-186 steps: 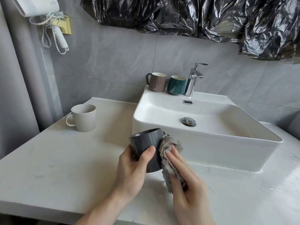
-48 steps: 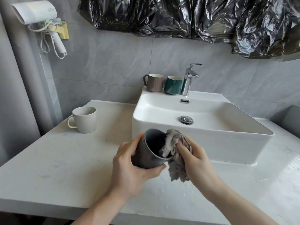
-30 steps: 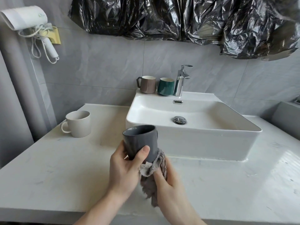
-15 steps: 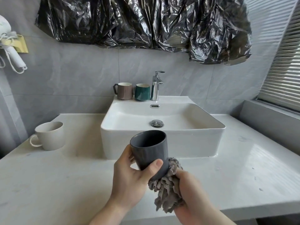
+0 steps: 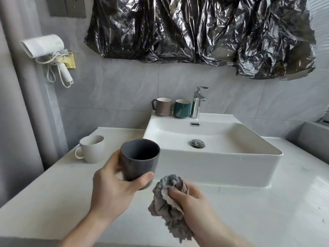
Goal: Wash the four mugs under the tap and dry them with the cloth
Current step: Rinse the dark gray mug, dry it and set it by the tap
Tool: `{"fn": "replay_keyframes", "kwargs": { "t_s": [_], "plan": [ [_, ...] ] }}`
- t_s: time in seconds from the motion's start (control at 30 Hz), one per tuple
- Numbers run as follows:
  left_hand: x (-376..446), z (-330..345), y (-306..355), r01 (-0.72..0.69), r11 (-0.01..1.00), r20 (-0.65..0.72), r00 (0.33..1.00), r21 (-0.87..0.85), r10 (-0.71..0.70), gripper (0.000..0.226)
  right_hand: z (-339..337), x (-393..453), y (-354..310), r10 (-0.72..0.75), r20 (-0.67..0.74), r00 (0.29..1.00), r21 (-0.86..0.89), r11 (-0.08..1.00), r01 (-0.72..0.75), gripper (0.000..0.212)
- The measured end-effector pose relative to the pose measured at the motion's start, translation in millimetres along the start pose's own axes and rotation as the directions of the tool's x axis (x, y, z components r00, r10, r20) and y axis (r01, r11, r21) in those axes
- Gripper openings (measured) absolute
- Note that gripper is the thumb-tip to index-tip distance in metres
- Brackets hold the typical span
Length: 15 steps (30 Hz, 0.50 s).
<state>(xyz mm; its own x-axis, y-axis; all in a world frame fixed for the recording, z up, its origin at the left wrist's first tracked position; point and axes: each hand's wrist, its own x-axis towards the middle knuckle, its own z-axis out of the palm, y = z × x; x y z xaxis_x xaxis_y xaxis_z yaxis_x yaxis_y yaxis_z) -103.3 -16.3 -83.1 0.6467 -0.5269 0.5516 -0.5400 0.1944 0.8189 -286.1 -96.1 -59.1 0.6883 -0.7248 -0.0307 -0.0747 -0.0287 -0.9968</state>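
two bare forearms, left hand [image 5: 114,189], right hand [image 5: 191,198], no sleeves/jewellery

Dark grey mug [image 5: 139,162]; grey cloth [image 5: 169,202]; white sink [image 5: 213,168].

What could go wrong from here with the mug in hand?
1. The left hand holds the grey mug by its side in mid-air above the counter; a slip could chip it.
2. Setting it down leftward might knock the white mug.
3. The cloth in the right hand hangs loose and may snag.

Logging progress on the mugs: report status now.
Left hand grips dark grey mug, upright. Right hand holds cloth, apart from mug. Nothing in the way.
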Motion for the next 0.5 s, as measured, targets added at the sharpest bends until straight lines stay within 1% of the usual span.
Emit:
{"fn": "replay_keyframes", "kwargs": {
  "t_s": [0.03,0.1,0.13,0.23,0.33,0.43,0.5],
  "plan": [
    [5.4,-13.7,-6.2,0.013,0.999,-0.039,0.999,0.033,-0.011,0.069,7.0,5.2,-7.6,-0.049,0.018,0.999,-0.021,0.999,0.049,0.019],
    [13.6,-39.9,-17.8,0.058,0.998,-0.104,0.993,0.011,-0.056,0.065,20.3,17.9,-27.2,-0.129,0.048,0.99,-0.051,0.99,0.132,0.033],
    [16.4,-51.0,-22.0,0.071,0.998,-0.132,0.989,-0.003,-0.07,0.063,27.9,24.9,-37.7,-0.171,0.063,0.983,-0.058,0.983,0.175,0.036],
    [21.7,-76.9,-25.7,0.052,0.998,-0.172,0.984,-0.033,-0.057,0.062,52.4,59.1,-52.5,-0.278,0.109,0.954,-0.151,0.944,0.292,0.02],
    [25.7,-94.0,-28.4,0.039,0.997,-0.155,0.987,-0.06,-0.048,0.068,74.8,100.5,-57.2,-0.301,0.122,0.946,-0.253,0.912,0.323,0.016],
    [28.5,-106.5,-35.1,0.05,0.997,-0.149,0.987,-0.065,-0.06,0.069,98.2,137.7,-63.5,-0.295,0.169,0.94,-0.359,0.87,0.338,0.02],
    [31.7,-112.7,-40.7,0.058,0.996,-0.148,0.987,-0.073,-0.069,0.072,110.1,163.3,-62.6,-0.292,0.187,0.938,-0.454,0.821,0.346,0.02]
  ]
}}
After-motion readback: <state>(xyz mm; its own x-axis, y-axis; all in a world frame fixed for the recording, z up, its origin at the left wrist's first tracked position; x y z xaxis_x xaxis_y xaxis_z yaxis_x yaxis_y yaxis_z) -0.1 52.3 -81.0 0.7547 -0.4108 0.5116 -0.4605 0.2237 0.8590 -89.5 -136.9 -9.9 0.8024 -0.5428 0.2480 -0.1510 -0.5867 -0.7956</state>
